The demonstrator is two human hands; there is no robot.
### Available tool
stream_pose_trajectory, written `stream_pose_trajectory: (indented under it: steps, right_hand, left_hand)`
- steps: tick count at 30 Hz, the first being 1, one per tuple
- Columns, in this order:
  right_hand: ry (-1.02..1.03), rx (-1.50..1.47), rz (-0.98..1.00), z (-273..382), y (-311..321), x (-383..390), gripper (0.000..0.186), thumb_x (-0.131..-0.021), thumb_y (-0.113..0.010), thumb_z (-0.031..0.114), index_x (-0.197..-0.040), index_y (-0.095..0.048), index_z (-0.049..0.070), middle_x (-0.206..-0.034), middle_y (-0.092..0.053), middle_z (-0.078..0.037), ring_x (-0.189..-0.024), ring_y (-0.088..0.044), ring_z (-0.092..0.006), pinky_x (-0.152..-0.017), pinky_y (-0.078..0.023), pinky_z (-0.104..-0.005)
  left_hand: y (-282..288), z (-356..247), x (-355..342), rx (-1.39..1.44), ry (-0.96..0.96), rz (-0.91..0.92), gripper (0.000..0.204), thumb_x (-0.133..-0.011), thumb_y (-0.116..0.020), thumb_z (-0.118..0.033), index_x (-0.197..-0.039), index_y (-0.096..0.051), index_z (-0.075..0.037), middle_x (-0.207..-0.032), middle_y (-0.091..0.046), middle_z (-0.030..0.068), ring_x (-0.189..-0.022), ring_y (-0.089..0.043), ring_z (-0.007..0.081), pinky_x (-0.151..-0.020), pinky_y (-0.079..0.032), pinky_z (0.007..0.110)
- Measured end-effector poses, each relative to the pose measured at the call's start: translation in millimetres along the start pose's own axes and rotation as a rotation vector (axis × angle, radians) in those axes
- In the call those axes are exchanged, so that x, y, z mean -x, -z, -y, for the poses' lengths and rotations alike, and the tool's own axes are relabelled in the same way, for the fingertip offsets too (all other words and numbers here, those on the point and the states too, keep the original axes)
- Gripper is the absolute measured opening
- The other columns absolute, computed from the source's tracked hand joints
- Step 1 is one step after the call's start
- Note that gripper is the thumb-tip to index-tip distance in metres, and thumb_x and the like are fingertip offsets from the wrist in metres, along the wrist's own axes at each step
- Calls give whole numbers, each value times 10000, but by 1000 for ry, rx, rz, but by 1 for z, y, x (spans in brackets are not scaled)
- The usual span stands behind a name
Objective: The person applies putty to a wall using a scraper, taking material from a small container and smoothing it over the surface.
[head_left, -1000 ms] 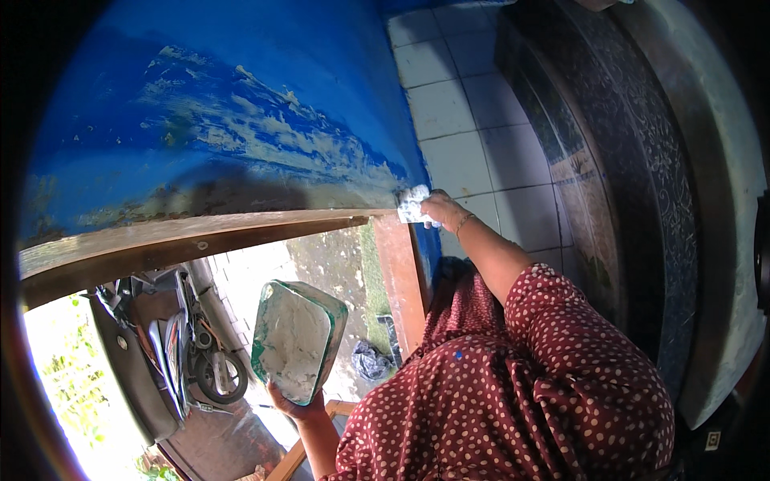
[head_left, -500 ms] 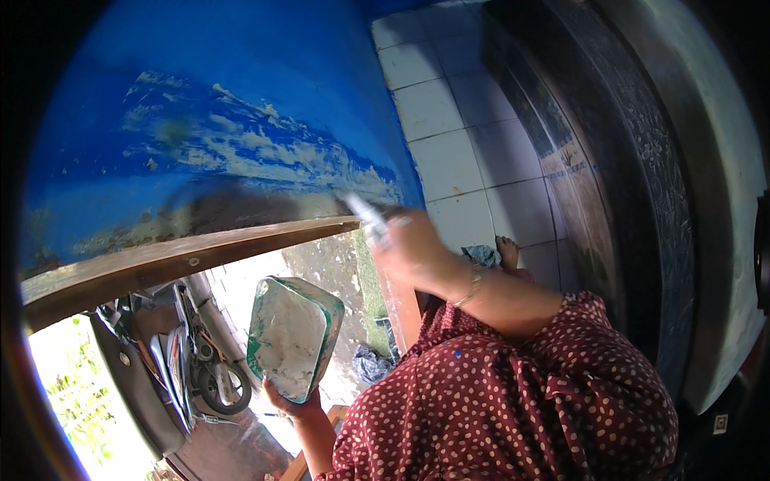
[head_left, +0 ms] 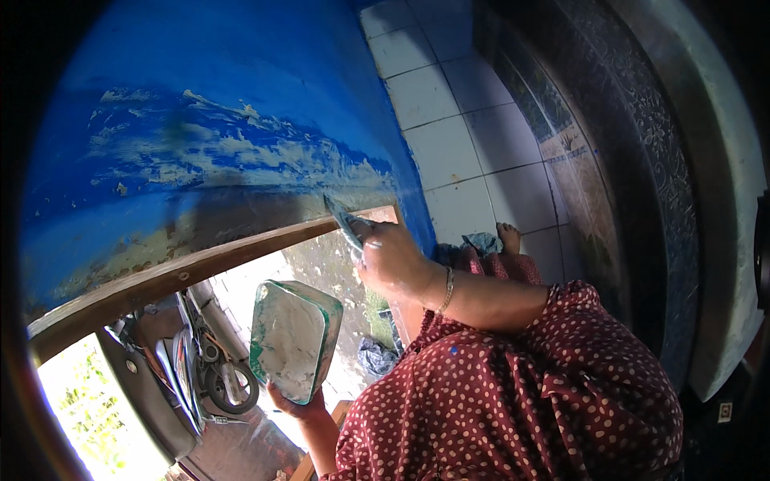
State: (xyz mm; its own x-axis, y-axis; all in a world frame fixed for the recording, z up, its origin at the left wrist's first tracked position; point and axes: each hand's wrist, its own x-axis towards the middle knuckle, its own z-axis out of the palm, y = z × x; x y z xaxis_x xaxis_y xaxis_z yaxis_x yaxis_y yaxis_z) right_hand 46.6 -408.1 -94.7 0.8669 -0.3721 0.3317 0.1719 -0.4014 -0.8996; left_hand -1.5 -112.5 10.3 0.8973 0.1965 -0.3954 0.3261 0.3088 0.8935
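Observation:
My left hand [head_left: 303, 406] grips the lower end of a green rectangular tub [head_left: 330, 321], its thumb over the rim. Pale putty [head_left: 293, 337] coats the inside of the tub. Closed around a smeared putty knife [head_left: 343, 221], my right hand [head_left: 393, 258] holds the blade tip against the lower strip of the blue wall [head_left: 241, 48], just above the wooden frame. Whitish putty streaks [head_left: 241, 148] spread across that wall. White smears show on the right hand.
Below the wall runs a wooden frame [head_left: 160, 282], with a motorbike [head_left: 192, 365] beyond the opening. White floor tiles [head_left: 449, 152] lie at the wall's right, beside a dark carved piece of furniture [head_left: 634, 176]. A crumpled dark plastic bag [head_left: 375, 357] sits beyond the frame, near the tub.
My right hand has moved slightly left and down with the putty knife, whose blade is now at the wall's lower strip. The left hand and tub have hardly moved.

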Motion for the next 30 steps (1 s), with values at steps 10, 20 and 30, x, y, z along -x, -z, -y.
stream_pose_trajectory:
  steps: [10,20,30]
  right_hand:
    - [-23,6,179,-5,21,2,333,-746,-602,60,-1067,-581,-28,-678,-598,-162,-553,-588,-273,-529,-486,-403]
    - [105,-9,-76,-10,11,9,123,-775,-612,142,-790,-629,22,-607,-582,-136,-524,-567,-275,-524,-477,-445]
    - [-3,81,51,-18,5,18,209,-715,-606,100,-902,-652,19,-685,-607,-166,-657,-609,-334,-584,-483,-422]
  left_hand:
    - [8,-10,-10,40,17,86,709,-791,-499,-452,-1378,-365,-77,-1372,-408,157,-1228,-425,370,-986,-376,565]
    - [-11,-10,-11,-25,-14,57,725,-764,-521,-461,-1356,-389,-63,-1348,-425,160,-1213,-437,365,-971,-393,550]
    - [-1,-15,-5,15,-17,23,685,-769,-504,-421,-1330,-415,-38,-1322,-454,165,-1184,-467,366,-959,-407,537]
